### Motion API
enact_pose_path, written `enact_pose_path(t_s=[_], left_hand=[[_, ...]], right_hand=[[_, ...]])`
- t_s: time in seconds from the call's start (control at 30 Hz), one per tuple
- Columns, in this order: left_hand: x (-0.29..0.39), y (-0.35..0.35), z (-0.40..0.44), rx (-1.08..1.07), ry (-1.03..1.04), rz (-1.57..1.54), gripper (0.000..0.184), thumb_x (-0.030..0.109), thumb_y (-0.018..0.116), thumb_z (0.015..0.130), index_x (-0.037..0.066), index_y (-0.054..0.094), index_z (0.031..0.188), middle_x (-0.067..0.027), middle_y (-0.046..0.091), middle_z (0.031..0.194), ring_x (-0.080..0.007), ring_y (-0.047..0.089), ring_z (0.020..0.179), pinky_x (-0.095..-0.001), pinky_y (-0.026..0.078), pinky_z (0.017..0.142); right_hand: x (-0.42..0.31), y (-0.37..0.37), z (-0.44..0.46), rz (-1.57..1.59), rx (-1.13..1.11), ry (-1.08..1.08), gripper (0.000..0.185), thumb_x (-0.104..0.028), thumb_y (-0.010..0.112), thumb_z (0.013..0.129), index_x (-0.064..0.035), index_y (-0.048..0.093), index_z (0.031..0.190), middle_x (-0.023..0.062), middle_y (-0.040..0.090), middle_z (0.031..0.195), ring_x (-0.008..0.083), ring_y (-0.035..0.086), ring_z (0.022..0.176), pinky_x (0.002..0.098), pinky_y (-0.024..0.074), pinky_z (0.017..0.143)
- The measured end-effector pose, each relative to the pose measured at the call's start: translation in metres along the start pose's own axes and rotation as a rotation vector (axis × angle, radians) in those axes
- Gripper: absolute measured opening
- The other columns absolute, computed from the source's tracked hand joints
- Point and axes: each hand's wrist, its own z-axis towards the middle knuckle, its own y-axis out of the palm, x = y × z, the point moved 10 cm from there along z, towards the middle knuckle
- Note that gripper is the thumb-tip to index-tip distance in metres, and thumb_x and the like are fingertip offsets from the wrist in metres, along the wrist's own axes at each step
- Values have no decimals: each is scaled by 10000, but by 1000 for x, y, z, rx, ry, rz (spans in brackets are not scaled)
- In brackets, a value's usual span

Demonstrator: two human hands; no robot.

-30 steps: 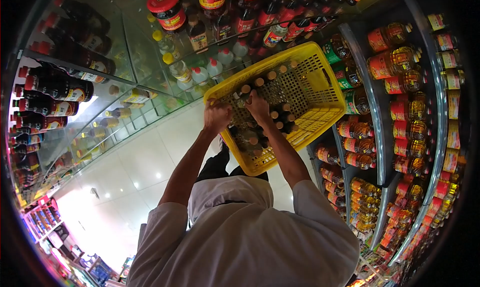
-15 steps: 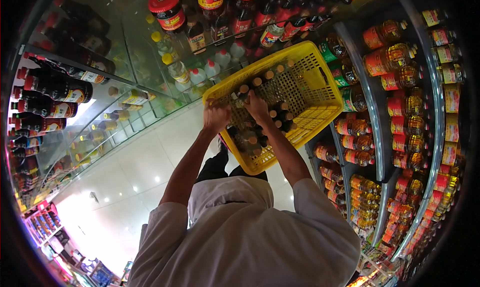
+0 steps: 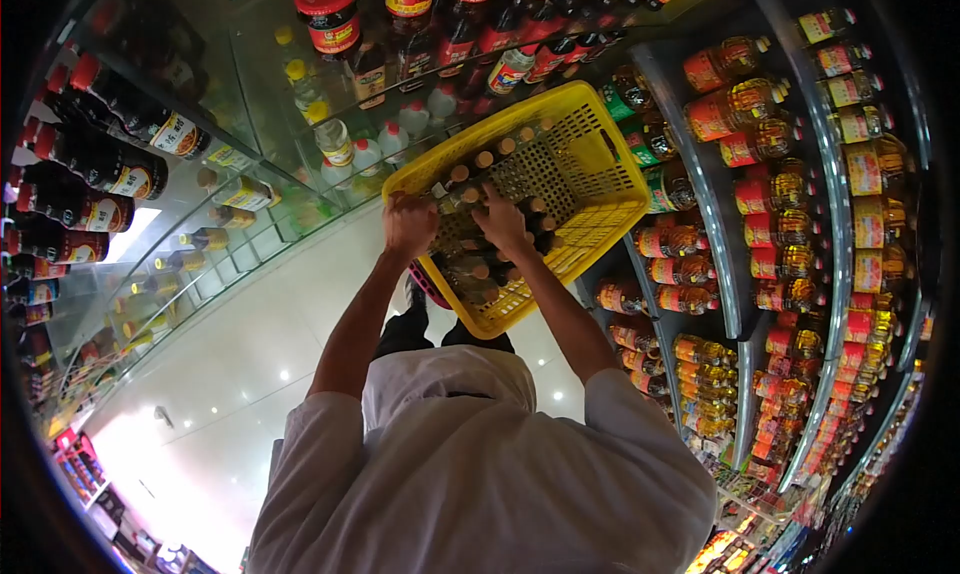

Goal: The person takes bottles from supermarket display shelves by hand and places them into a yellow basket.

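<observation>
A yellow plastic basket [image 3: 612,164] is tilted in front of my body, with several small clear bottles [image 3: 468,196] with brown caps inside. My left hand [image 3: 408,224] is closed round the basket's near left rim. Inside the basket, my right hand [image 3: 503,224] is among the bottle tops, its forefinger and thumb apart and nothing visible between them. Its fingertips are close to a bottle in the left row; whether they touch is unclear. More brown-capped bottles [image 3: 538,222] stand to the right of that hand, partly covered by it.
Glass shelving on the left holds dark sauce bottles [image 3: 130,179]. Red-lidded jars [image 3: 328,14] line the shelf ahead, above clear yellow-capped bottles [image 3: 333,139]. Oil bottles [image 3: 735,114] fill the racks [image 3: 685,124] on the right. Pale tiled floor [image 3: 250,349] lies below.
My right hand has moved back slightly from the bottle cap it was at, and its fingers have loosened. The view has shifted; my left hand stays on the basket rim.
</observation>
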Motion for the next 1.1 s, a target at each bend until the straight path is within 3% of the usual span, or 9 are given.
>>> enact_pose_path(t_s=[0.17,0.23,0.33,0.47,0.53,0.8,0.97,1.03,1.1], left_hand=[[0,1,-1,-2,10,-10,73,137,596,703,91,653,700,-112,628,677,-263,600,719,-378,387,867],[2,1,-2,-24,15,13,68,119,591,710,90,651,725,-109,633,704,-267,599,732,-381,387,866],[7,-3,-6,32,69,-26,82,92,582,731,90,644,785,-104,640,764,-274,598,771,-394,387,869],[52,-30,-35,93,247,-166,146,76,589,760,92,633,898,-100,635,836,-281,591,843,-427,387,874],[70,-25,-68,33,240,-240,174,80,613,761,100,643,932,-70,634,825,-256,596,848,-464,373,938],[124,-32,-170,-48,258,-274,236,88,610,784,95,618,1020,-86,613,1112,-281,532,1120,-435,391,970],[126,-39,-210,-123,220,-277,276,78,605,797,67,599,1072,-110,582,1182,-320,501,1149,-434,393,975],[114,-43,-227,-151,158,-318,287,81,605,802,72,595,1089,-110,585,1180,-310,504,1147,-418,399,973],[94,-47,-244,-152,106,-296,295,100,610,814,78,590,1108,-106,591,1169,-296,512,1137,-400,413,958]], right_hand=[[-20,-17,-85,141,153,-243,281,-127,558,871,-90,546,1149,145,591,694,311,620,644,410,452,535],[-13,3,-115,85,54,-270,246,-118,544,865,-106,553,1111,158,593,708,325,617,639,411,458,548],[-14,7,-157,54,-51,-160,224,-127,523,875,-105,552,1096,149,613,718,318,625,647,391,469,560],[11,15,-186,135,42,-178,295,-165,524,865,-154,553,1158,148,596,668,327,611,627,439,476,575],[21,14,-202,259,-11,-45,313,-168,528,866,-149,554,1177,151,623,708,311,635,668,421,494,606],[18,4,-261,336,275,-121,312,-37,611,816,-58,584,1126,140,654,788,231,660,708,324,526,626],[32,30,-289,443,417,-156,402,-47,654,796,-35,544,1183,153,595,1121,252,606,895,346,529,647],[34,35,-293,523,440,-126,384,-28,646,803,-26,549,1174,161,599,1100,266,614,915,349,539,708],[33,42,-297,558,461,-116,360,-6,637,817,-26,560,1167,131,606,1101,221,611,936,301,556,665]])
